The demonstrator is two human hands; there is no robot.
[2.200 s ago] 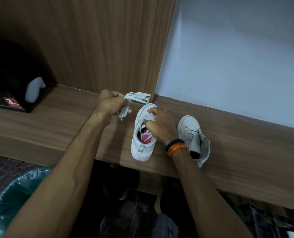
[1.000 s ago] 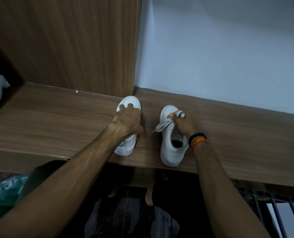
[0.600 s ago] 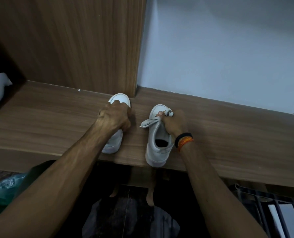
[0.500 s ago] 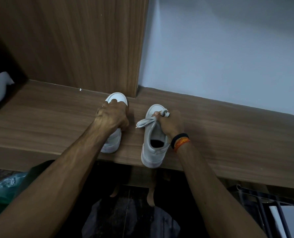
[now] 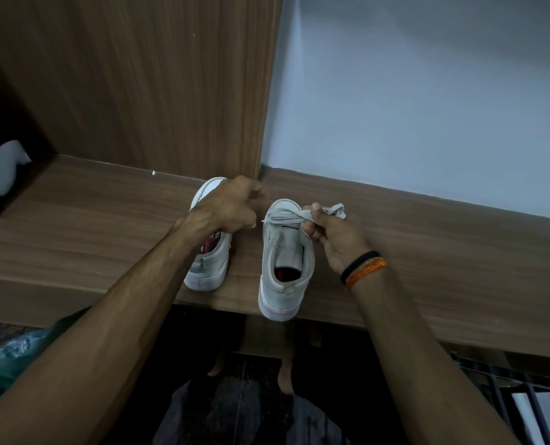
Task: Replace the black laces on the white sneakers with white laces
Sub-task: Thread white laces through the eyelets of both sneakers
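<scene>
White lace pinched by right hand | left hand curled, grip unclear | no legible writing

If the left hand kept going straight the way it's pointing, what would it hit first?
The left hand reaches away from the person, over the left sneaker. Straight on, it would probably meet the wooden panel standing at the back of the shelf first, though depth is unclear.

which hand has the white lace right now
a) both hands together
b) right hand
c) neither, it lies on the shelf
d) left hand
b: the right hand pinches the bunched white lace over the toe of the right sneaker, while the left hand is curled above the left sneaker, with no lace seen in it.
</scene>
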